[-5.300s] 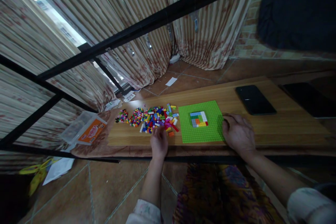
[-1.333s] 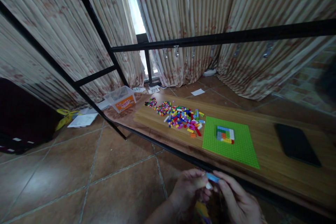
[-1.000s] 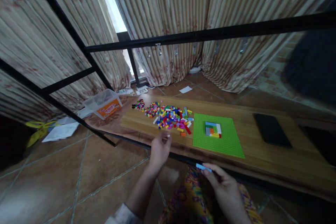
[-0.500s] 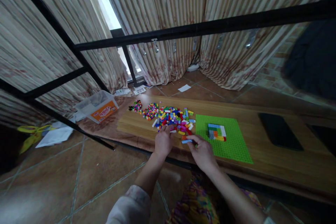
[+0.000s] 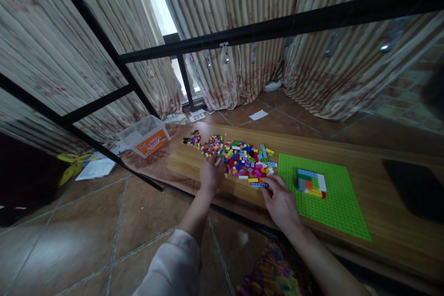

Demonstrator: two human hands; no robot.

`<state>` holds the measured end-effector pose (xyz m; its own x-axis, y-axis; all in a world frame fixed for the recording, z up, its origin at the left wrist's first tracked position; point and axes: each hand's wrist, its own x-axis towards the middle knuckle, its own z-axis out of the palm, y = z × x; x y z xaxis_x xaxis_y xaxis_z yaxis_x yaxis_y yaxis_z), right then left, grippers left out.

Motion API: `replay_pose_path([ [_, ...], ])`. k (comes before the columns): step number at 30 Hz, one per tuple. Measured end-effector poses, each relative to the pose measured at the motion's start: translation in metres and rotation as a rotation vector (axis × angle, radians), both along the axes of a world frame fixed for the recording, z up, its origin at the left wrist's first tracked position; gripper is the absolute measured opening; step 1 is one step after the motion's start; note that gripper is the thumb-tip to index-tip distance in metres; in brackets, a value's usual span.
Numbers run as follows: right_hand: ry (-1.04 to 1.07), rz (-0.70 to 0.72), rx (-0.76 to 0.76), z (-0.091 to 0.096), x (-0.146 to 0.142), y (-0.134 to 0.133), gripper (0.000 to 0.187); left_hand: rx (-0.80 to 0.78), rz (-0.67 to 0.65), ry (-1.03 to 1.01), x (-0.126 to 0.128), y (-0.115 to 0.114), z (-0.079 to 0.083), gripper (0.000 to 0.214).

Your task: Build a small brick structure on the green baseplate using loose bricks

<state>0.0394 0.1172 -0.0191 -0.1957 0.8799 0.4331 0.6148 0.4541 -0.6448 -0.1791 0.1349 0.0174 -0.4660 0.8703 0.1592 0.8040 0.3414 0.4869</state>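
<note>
My left hand (image 5: 211, 175) is at the left edge of a pile of loose toy bricks (image 5: 248, 159), its fingers closed on a long white brick (image 5: 218, 162). Between the thumb and fingers of my right hand (image 5: 281, 199) is a long blue brick (image 5: 259, 185), held in front of the pile. A small orange-red piece (image 5: 265, 179) shows at the same fingertips; whether it is joined to the blue brick I cannot tell. Right of that hand lies a green baseplate (image 5: 333, 212), bearing a low square build (image 5: 314, 183) of blue, white, yellow, red, orange and grey bricks.
Smaller beads or bricks (image 5: 212, 144) continue the pile leftward along the wooden board (image 5: 187, 162). A clear plastic box (image 5: 145, 135) with an orange label stands at the left. A dark flat object (image 5: 416, 189) lies at the right. A black metal bar (image 5: 243, 32) crosses behind.
My left hand has moved left from the front of the pile to the white brick at its edge. My right hand still holds the blue brick. The view has shifted left.
</note>
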Motion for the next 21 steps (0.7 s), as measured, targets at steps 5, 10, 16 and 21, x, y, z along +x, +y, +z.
replay_pose_path([
  [5, 0.021, -0.031, 0.020, -0.002, 0.002, -0.012, 0.026, -0.081, -0.066, 0.063, -0.003, 0.022, 0.007, 0.024],
  [10, 0.063, -0.009, 0.009, 0.001, 0.009, -0.025, 0.026, -0.114, -0.076, 0.109, 0.001, 0.025, 0.007, 0.027],
  [16, 0.093, -0.033, -0.020, 0.008, 0.019, -0.040, 0.025, -0.123, -0.037, 0.143, 0.001, 0.020, 0.018, 0.030],
  [21, 0.164, -0.086, -0.108, 0.013, 0.028, -0.058, 0.024, 0.010, 0.048, 0.006, 0.010, -0.011, 0.033, 0.030],
])
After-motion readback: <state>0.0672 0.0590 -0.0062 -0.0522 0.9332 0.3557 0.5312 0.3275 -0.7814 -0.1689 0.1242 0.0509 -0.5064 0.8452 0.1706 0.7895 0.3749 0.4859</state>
